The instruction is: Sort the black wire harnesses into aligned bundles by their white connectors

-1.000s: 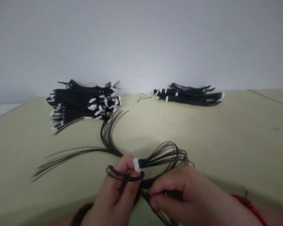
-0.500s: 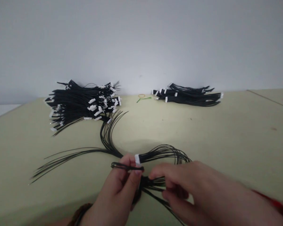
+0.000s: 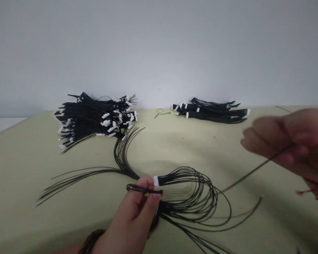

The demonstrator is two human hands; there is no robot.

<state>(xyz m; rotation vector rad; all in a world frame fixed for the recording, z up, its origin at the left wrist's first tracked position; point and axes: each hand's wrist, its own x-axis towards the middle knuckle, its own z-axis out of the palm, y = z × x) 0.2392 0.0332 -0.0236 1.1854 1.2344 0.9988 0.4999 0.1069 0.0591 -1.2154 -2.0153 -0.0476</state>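
Observation:
My left hand [image 3: 137, 211] is closed on a bundle of thin black wires [image 3: 193, 197] at the table's front, pinching them just behind a white connector [image 3: 156, 181]; a small black loop [image 3: 143, 189] lies across its fingertips. The wires curl in loops to the right of that hand. Raised at the right edge, my right hand [image 3: 288, 143] is blurred and pinches a single black wire [image 3: 251, 171], drawn taut up and to the right. Further wire ends fan out to the left [image 3: 76, 175] and back toward the big pile.
A large pile of black wire harnesses with white connectors [image 3: 95, 118] lies at the back left of the yellow-green table [image 3: 42, 218]. A smaller stack [image 3: 212, 111] lies at the back right. Between them lie a rubber band [image 3: 159, 110] and a green tie [image 3: 163, 113].
My right hand left the bundle beside my left hand and swung up to the right, pulling one wire out. The loops spread wider. My left hand stayed put.

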